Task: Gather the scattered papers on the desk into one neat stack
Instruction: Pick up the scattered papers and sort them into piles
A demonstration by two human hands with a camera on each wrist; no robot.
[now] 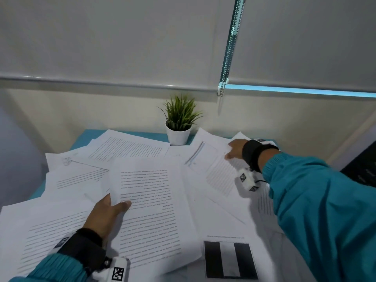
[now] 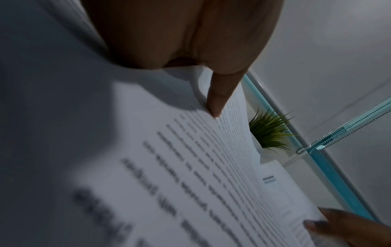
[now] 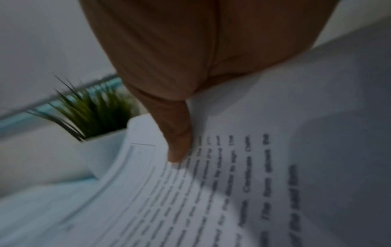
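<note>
We see our left hand (image 1: 105, 212) pinching a printed sheet (image 1: 150, 210) at the middle of the counter (image 1: 89, 134), thumb on top, fingers curled beneath. Our right hand (image 1: 236, 148) grips another sheet (image 1: 215, 169) at the far right, beside the potted plant (image 1: 179, 123). Loose papers (image 1: 67, 180) overlap across the counter.

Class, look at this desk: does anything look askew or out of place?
Yes. The papers lie fanned at clashing angles, overlapping across the desk; no stack exists. One sheet leans against the plant pot.
</note>
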